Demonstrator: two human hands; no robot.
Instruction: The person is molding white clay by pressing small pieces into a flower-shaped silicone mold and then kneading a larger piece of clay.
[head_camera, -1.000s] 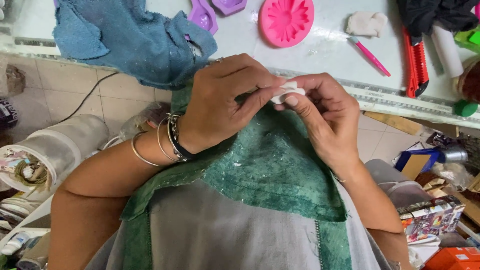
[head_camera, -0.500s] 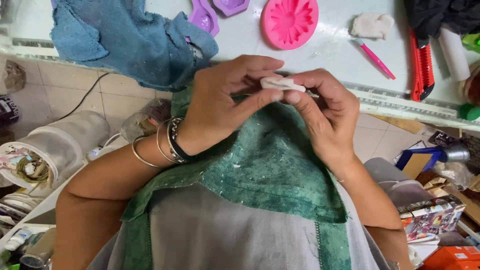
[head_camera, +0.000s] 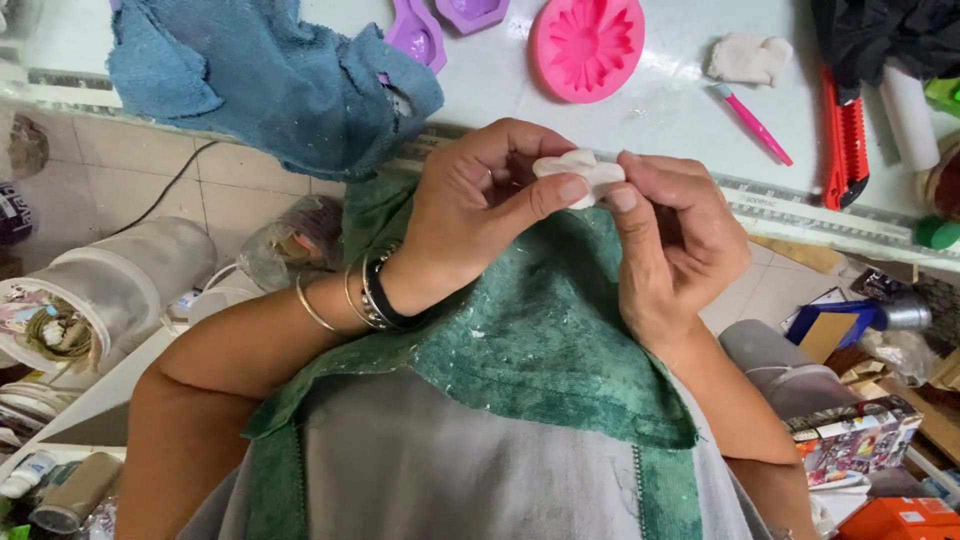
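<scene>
Over the green towel (head_camera: 540, 340) on the person's lap, both hands pinch one small white clay piece (head_camera: 578, 172). A second ago it was a thin flattened strip hidden among the fingertips; now it is turned up and shows lobes like a little flower, so the shaping looks further along. The left hand (head_camera: 480, 215) presses its thumb across the front, the right hand (head_camera: 680, 240) grips the right edge, just before the table edge (head_camera: 800, 205).
</scene>
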